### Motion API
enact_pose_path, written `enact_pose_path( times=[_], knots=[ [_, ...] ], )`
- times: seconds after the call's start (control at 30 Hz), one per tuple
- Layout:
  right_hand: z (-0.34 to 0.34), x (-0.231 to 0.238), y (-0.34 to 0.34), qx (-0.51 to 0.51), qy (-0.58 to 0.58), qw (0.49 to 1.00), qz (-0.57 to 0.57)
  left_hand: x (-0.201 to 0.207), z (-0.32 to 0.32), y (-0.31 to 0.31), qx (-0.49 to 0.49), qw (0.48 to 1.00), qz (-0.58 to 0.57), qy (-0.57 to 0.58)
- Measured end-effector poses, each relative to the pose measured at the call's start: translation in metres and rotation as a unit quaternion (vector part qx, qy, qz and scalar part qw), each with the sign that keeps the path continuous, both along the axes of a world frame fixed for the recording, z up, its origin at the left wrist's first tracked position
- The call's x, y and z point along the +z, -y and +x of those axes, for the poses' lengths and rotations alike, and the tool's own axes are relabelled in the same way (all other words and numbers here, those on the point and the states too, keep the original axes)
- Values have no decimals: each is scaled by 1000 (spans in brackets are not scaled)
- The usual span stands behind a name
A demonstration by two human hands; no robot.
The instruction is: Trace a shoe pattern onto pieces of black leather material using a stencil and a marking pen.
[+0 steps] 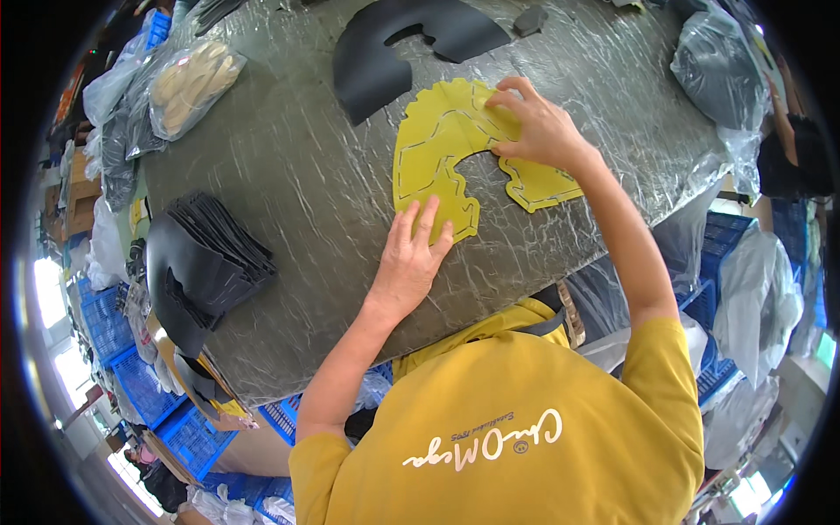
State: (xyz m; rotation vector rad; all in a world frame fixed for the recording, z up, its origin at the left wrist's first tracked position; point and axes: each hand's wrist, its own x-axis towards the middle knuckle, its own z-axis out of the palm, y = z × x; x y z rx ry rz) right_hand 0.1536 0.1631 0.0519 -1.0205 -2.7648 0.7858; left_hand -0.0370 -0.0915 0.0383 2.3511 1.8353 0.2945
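1. Where the silvery, crinkled table fills the middle of the view, a yellow template lies flat on it: a thin, curved, horseshoe-like sheet with scalloped edges and dashed lines running along its outline.
2. One end of the yellow template reaches down to a notched tab near the left hand, and the other end sweeps round to the right under the right forearm.
3. The left hand lies palm down with its fingers stretched out and spread a little, the fingertips pressing on the lower tab of the template; it grasps nothing.
4. The right hand rests on the upper arc of the template with its fingers bent and its fingertips pressing down on the sheet; whether it pinches an edge cannot be told.
5. A black cut piece of much the same curved shape lies just beyond the template, higher on the table.
6. A stack of black pieces sits at the left edge of the table, well apart from both hands.
7. A clear bag of pale pieces lies at the far left corner.
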Motion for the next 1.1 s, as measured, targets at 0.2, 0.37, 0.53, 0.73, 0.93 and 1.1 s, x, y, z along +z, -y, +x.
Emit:
enact_pose_path(
  times=[0.2,0.37,0.53,0.73,0.93,1.1],
  knots=[
    [38,4,79,-182,6,983,40,-1,-1,0,-10,999,-7,-30],
    [50,5,98,-211,25,976,42,-1,0,-1,-3,1000,3,-22],
    [49,8,97,-230,34,972,21,3,3,-5,0,1000,-6,-20],
    [63,17,85,-198,39,979,-17,3,2,-5,-3,999,-22,-43],
    [58,32,59,-240,-215,946,37,6,0,-5,-11,998,-43,-41],
    [4,36,76,-239,-328,905,-129,9,3,-5,16,999,-37,-10]
  ],
)
